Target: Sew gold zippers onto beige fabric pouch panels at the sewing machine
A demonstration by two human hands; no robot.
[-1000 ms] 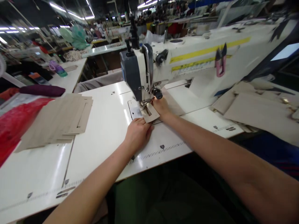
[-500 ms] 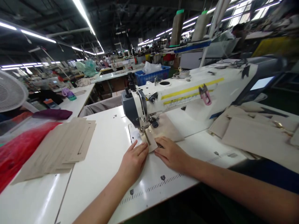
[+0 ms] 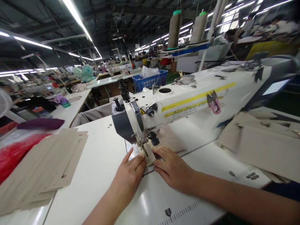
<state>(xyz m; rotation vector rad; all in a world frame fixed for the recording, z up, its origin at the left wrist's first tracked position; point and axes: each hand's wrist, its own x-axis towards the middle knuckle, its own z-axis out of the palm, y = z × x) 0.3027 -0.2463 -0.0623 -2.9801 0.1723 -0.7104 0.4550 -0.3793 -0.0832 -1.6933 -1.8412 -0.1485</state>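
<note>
A white sewing machine (image 3: 197, 100) stands over the table, its needle and presser foot (image 3: 141, 144) low above a beige fabric piece (image 3: 150, 157). A narrow dark, brassy strip runs along this piece below the foot. My left hand (image 3: 130, 172) presses the left edge of the piece, fingers together and thumb stretched toward the foot. On the other side, my right hand (image 3: 172, 168) has its fingers closed on the right edge; its fingertips are partly hidden. More beige fabric (image 3: 172, 139) lies flat behind the foot, under the machine's arm.
Flat beige pieces (image 3: 47, 162) are stacked at left, beside red plastic (image 3: 21, 153) and a purple cloth (image 3: 41, 123). Folded beige pieces (image 3: 264, 143) lie at right. Pink-handled snips (image 3: 213, 103) hang on the machine. Behind are a blue crate (image 3: 150, 79) and thread cones (image 3: 174, 29).
The view has come closer to the machine and tilted slightly. Both hands stay on the beige piece beside the presser foot; the piece sits slightly turned.
</note>
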